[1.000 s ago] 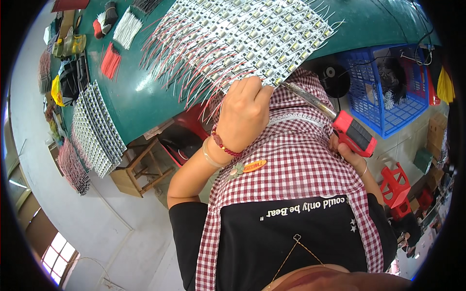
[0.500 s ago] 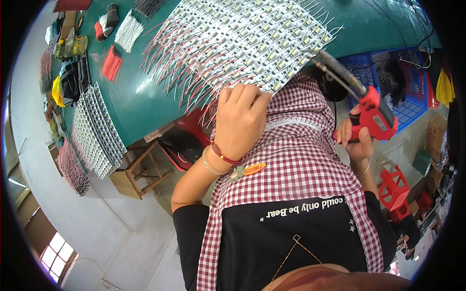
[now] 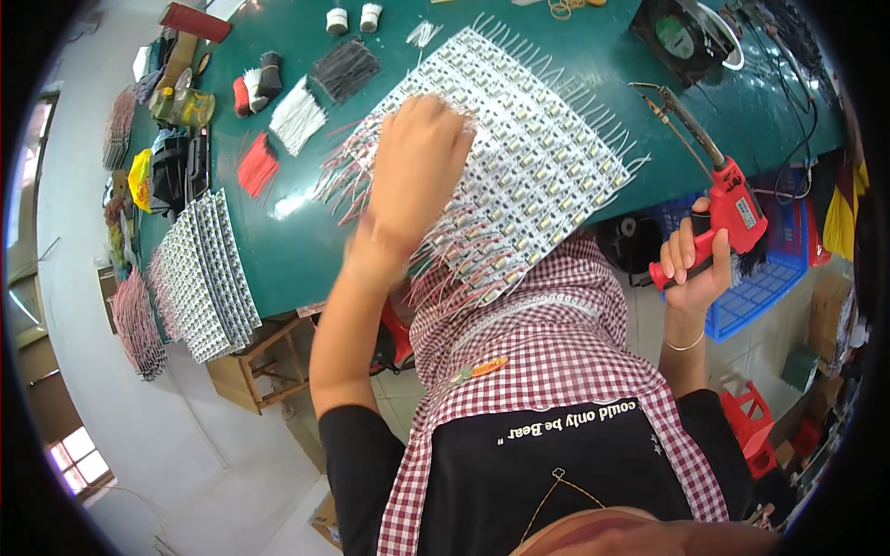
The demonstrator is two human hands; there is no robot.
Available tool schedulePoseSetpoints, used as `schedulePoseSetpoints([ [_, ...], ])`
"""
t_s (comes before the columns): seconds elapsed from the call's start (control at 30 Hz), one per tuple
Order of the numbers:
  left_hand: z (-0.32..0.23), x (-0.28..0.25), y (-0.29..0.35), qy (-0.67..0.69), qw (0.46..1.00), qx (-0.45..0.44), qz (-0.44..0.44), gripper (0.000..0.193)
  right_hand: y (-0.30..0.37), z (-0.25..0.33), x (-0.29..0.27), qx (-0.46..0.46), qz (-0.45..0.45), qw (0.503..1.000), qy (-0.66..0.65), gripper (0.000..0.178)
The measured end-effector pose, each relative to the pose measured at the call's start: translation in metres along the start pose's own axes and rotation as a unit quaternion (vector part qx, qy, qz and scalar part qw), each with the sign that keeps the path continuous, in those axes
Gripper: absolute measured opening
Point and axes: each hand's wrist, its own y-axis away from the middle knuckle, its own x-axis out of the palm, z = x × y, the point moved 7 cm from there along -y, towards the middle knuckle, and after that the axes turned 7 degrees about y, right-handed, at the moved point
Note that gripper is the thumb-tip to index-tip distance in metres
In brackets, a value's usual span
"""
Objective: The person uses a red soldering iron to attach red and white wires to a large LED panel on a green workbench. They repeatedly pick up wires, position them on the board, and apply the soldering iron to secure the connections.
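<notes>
Rows of small white LED modules (image 3: 528, 176), each with a yellowish dot and joined by thin red and white wire leads, make up a broad slanted sheet lying on the green bench (image 3: 732, 111), its lower end hanging past the near edge over a red-and-white checked apron (image 3: 547, 361). Loose wire ends bristle out along the sheet's sides. The left hand (image 3: 417, 171) lies on top of the sheet near its left side, palm down, fingers bent and blurred, pressing on the modules; whether it pinches any one of them cannot be told. The right hand (image 3: 691, 269) is off the bench, beyond its near edge to the right, wrapped tightly around the red pistol handle of a soldering gun (image 3: 718, 195). The gun's long dark barrel slants up and left over the bench, its tip just beside the sheet's right edge and not touching it. More module sheets (image 3: 204, 278) are stacked at the bench's left near corner, with bundles of red, white and black wire pieces (image 3: 297, 116) toward the far left and a small black fan (image 3: 681, 32) at the far right. A blue plastic crate (image 3: 769, 278) sits below the bench behind the right hand.
</notes>
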Motion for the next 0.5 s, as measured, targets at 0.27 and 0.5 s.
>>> schedulePoseSetpoints([
  [0.27,0.121,0.116,-0.202,-0.135,0.987,-0.003,-0.083,0.010,-0.006,0.013,0.022,-0.038,0.009,0.999,-0.006,0.046],
  [0.5,0.108,0.063,-0.197,-0.093,0.984,0.140,-0.064,0.003,0.004,0.019,0.016,-0.046,-0.015,0.999,0.013,0.043],
])
